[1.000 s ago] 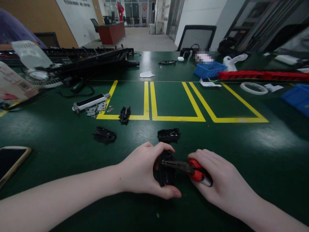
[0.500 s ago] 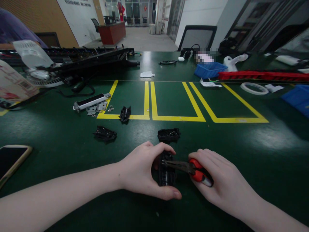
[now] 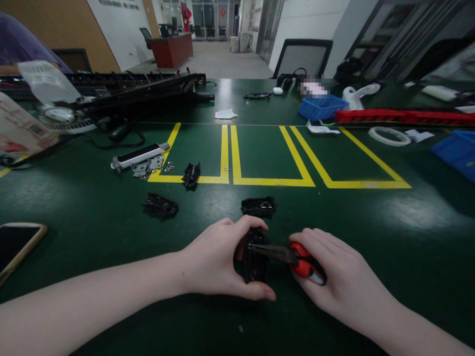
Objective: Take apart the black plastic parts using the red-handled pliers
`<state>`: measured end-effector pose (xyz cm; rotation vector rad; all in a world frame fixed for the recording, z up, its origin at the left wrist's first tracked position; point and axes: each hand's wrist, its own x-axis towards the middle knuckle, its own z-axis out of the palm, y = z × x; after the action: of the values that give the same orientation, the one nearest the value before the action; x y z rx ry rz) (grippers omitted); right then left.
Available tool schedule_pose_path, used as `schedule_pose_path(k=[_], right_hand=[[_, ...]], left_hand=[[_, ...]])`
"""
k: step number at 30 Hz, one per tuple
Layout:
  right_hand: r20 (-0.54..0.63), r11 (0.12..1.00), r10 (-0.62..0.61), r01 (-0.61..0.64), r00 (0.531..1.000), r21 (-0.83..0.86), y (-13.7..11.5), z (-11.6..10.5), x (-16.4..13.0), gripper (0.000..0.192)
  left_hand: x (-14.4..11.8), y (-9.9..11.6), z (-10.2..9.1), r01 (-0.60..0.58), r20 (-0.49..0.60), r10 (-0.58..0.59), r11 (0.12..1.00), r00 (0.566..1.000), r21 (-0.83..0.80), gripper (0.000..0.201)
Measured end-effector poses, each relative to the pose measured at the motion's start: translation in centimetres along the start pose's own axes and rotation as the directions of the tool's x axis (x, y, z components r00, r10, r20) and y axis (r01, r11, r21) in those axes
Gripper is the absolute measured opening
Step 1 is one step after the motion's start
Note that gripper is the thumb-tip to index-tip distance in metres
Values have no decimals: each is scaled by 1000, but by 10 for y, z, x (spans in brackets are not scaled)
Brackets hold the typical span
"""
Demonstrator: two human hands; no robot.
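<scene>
A dark green table (image 3: pixel 371 237) marked with yellow tape boxes (image 3: pixel 267 182) fills the view, in a large room with an office chair (image 3: pixel 302 54) and a red counter (image 3: pixel 171 49) beyond. Near the front edge, the left hand (image 3: pixel 218 264) curls closed around a small black plastic part (image 3: pixel 255 257) resting on the table. The right hand (image 3: pixel 334 277) is wrapped shut on red-handled pliers (image 3: pixel 285 256), their tips touching the part. Similar black parts (image 3: pixel 160 205), blue bins (image 3: pixel 322 107) and a phone (image 3: pixel 17 247) lie around.

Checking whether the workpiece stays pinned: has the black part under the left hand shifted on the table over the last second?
No. The black part sits just as far below the loose black piece; the left hand and pliers hold likewise.
</scene>
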<state>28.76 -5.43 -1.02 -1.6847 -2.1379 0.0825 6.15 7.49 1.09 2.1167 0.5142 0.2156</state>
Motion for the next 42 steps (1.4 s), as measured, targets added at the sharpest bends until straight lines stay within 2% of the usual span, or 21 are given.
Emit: schedule_pose_path(k=[5, 14, 22, 26, 35, 38, 42], right_hand=[[64, 995, 57, -62, 996, 76, -2, -2, 3, 19], [56, 997, 50, -53, 997, 60, -3, -1, 3, 20], [69, 993, 48, -55, 996, 104, -4, -2, 1, 19], [64, 993, 44, -50, 997, 102, -4, -2, 1, 20], [48, 994, 39, -43, 998, 96, -3, -1, 3, 19], [40, 995, 26, -30, 999, 94, -3, -1, 3, 19], [29, 995, 18, -21, 999, 96, -4, -2, 3, 19]], left_hand=[[-1, 0, 0, 25, 18, -24, 999, 1000, -46, 80], [0, 0, 1, -12, 0, 12, 1000, 1000, -12, 77], [1, 1, -6, -22, 67, 24, 999, 997, -35, 72], [1, -1, -1, -54, 35, 54, 999, 998, 1, 75], [-1, -3, 3, -48, -12, 48, 998, 999, 29, 80], [0, -4, 3, -78, -37, 79, 997, 996, 29, 78], [0, -4, 0, -89, -17, 90, 996, 996, 14, 73]])
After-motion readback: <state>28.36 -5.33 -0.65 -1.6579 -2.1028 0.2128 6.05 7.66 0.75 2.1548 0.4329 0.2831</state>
